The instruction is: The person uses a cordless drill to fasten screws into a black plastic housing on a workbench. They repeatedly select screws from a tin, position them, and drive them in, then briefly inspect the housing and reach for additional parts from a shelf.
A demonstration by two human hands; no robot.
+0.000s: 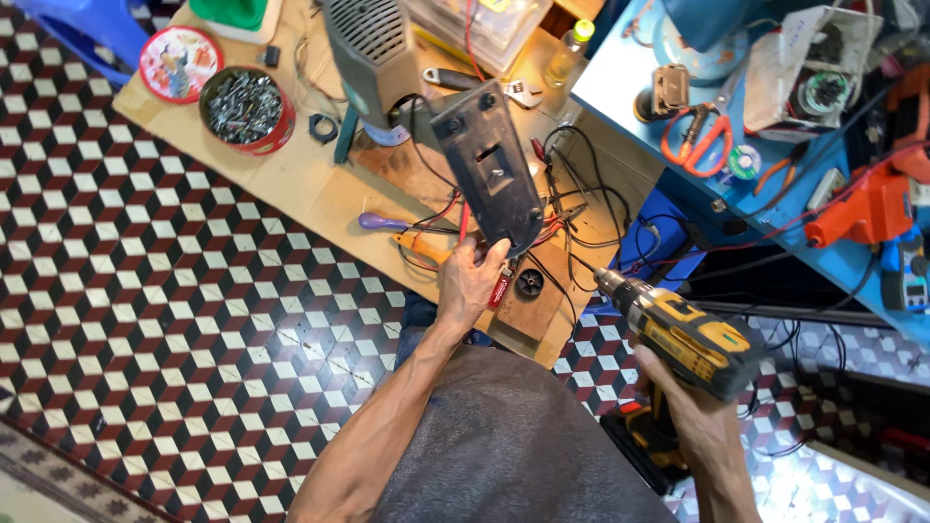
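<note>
The left hand [472,281] grasps the lower edge of a dark plastic cover [487,179], tilted over the wooden board [320,189] (wires lie beneath it). The right hand [693,412] is clenched around a yellow cordless drill [678,334], just beside the cover.

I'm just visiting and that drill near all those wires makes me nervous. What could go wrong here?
Possibly three things. The cordless drill in the right hand points toward loose wires, which its bit might snag. The left hand grips the dark plastic base at its lower edge, so a slip could bring the bit to the fingers. The base stands tilted and might shift under pressure.
</note>
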